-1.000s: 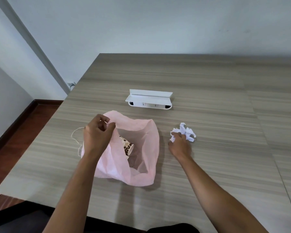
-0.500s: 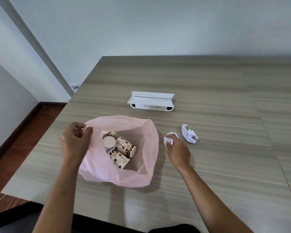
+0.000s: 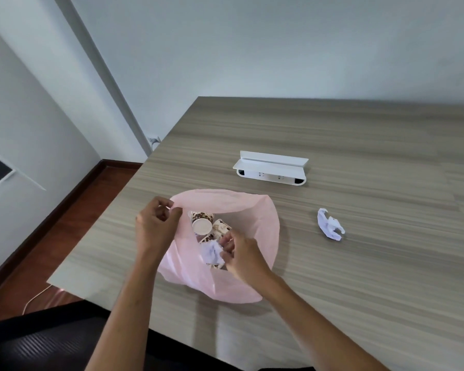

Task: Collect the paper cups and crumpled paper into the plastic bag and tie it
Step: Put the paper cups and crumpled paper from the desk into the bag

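**Bagging paper waste: mouth of bag held open, one wad at the opening**

Holding the left edge of the pink bag [image 3: 252, 210] is the left hand [image 3: 156, 226], its thumb and fingers pinching the thin plastic at the rim and lifting it so the mouth stands open. The bag lies on the table [image 3: 359, 263], near the front left corner.

The right hand [image 3: 241, 253] is over the mouth of the bag, fingers curled loosely about a crumpled wad [image 3: 212, 253] of white paper. The wad is blurred; whether the fingers grip it or only touch it cannot be told.

Inside the bag lie paper cups [image 3: 202, 223] with a brown pattern, on their sides, one showing its white base toward the camera. Their exact number cannot be told.

A second wad [image 3: 330, 224] of white paper sits on the table to the right of the bag, well apart from both hands.

A white device [image 3: 271, 168] rests on the table beyond the bag.
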